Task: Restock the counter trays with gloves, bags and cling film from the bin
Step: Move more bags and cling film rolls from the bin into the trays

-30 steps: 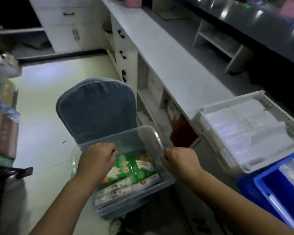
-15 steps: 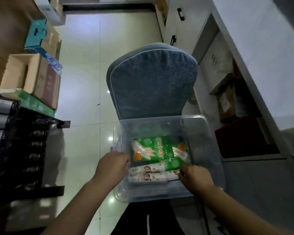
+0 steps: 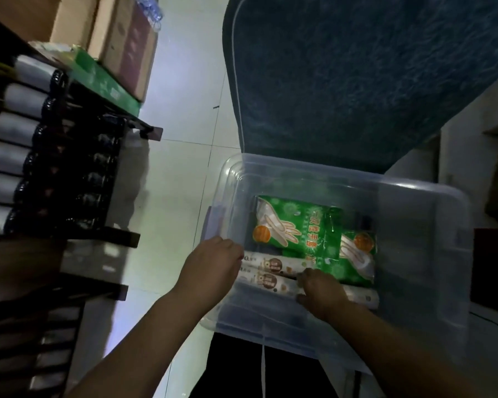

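A clear plastic bin [image 3: 420, 254] stands on a blue padded chair [image 3: 357, 81] below me. Inside lie two green packs of disposable gloves [image 3: 291, 225] and two long white cling film boxes [image 3: 270, 272] along the near side. My left hand [image 3: 213, 265] grips the bin's left rim, fingers curled over the edge. My right hand [image 3: 319, 288] is inside the bin, fingers curled round the nearer cling film box. The counter trays are out of view.
A dark shelf rack [image 3: 49, 168] with rows of rolls stands to the left. Cardboard boxes [image 3: 121, 41] and a green box [image 3: 104, 81] sit on top of it. Pale tiled floor [image 3: 179, 173] lies between rack and chair. Counter cabinets [image 3: 477, 173] are at right.
My view has swung down from the counter onto the bin. My right hand left the bin's right rim, went inside and closed on a cling film box. My left hand stays on the rim.
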